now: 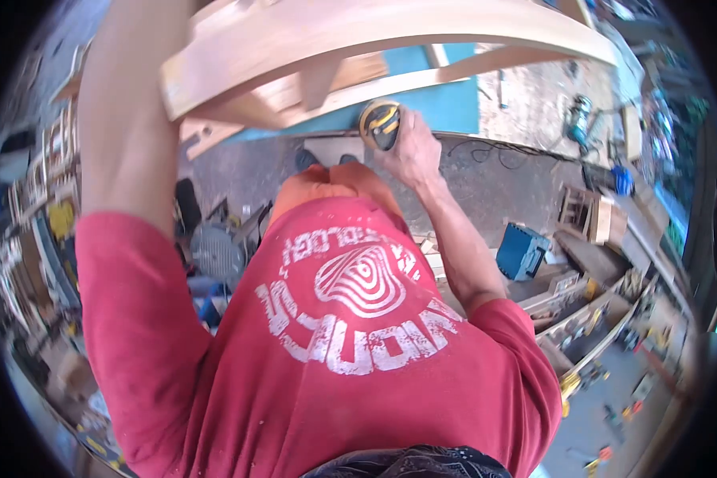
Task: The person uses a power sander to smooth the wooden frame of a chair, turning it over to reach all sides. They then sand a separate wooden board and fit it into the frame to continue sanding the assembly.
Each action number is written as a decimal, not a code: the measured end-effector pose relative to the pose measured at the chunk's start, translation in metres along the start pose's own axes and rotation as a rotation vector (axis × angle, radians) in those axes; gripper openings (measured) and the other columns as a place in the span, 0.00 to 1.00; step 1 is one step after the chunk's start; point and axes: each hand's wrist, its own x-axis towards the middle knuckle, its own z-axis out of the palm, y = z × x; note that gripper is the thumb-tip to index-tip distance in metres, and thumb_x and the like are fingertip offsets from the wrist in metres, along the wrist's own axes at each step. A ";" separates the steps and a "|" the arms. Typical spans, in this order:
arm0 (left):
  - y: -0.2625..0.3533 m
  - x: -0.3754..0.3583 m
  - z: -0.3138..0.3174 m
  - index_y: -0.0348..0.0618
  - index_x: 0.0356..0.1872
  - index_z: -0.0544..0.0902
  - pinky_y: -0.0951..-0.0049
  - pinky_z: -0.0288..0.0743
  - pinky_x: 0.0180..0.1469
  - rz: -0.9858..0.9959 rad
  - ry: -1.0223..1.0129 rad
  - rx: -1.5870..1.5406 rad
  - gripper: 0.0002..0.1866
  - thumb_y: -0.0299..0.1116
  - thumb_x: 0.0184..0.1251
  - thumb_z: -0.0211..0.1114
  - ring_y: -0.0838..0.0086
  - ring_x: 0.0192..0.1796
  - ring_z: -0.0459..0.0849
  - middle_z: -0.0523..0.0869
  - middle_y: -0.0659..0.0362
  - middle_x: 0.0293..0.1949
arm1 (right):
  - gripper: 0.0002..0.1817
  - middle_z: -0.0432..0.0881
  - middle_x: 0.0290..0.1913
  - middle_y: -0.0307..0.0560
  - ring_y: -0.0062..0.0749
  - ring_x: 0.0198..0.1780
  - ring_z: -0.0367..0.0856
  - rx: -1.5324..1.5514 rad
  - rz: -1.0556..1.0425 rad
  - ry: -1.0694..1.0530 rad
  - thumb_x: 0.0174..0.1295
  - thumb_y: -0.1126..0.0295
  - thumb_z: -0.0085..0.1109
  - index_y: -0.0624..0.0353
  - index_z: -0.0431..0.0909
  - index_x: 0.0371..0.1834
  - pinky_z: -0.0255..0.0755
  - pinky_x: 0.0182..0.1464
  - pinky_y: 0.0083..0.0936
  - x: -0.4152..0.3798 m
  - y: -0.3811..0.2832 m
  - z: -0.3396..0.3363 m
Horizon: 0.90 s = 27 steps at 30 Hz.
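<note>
A yellow and black power tool (381, 125) is held in my right hand (413, 150), whose fingers wrap round its right side. Just above it is a pale wooden frame (390, 33) with a long curved rail and slats, lying over a blue-green sheet (454, 107) on the workbench. My left arm reaches up past the frame's left end. The left hand itself lies beyond the top edge of the picture.
A green power tool (579, 121) and black cables (506, 155) lie at the bench's right side. Below right are a blue-grey box (522, 251) and wooden trays (597, 331) of tools. A round grey object (217, 253) stands at left, near stacked wooden parts.
</note>
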 end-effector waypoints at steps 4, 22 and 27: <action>-0.007 -0.001 -0.005 0.33 0.69 0.73 0.57 0.65 0.77 -0.047 -0.171 -0.277 0.28 0.50 0.88 0.46 0.62 0.69 0.78 0.83 0.49 0.65 | 0.43 0.79 0.60 0.56 0.56 0.62 0.81 0.174 0.173 0.104 0.49 0.61 0.75 0.60 0.67 0.69 0.78 0.61 0.48 -0.036 0.037 -0.022; -0.090 -0.214 0.049 0.32 0.59 0.78 0.64 0.79 0.58 0.390 0.413 -0.056 0.51 0.77 0.59 0.69 0.68 0.54 0.85 0.85 0.55 0.50 | 0.51 0.78 0.66 0.60 0.54 0.68 0.78 0.344 0.395 0.185 0.42 0.60 0.80 0.62 0.68 0.73 0.74 0.69 0.43 -0.052 0.145 -0.104; -0.082 -0.235 0.090 0.33 0.61 0.76 0.65 0.79 0.54 0.479 0.513 -0.026 0.47 0.72 0.62 0.71 0.68 0.51 0.84 0.84 0.55 0.49 | 0.51 0.82 0.60 0.62 0.49 0.62 0.84 0.488 0.416 0.460 0.41 0.62 0.81 0.65 0.69 0.72 0.77 0.65 0.39 -0.056 0.179 -0.130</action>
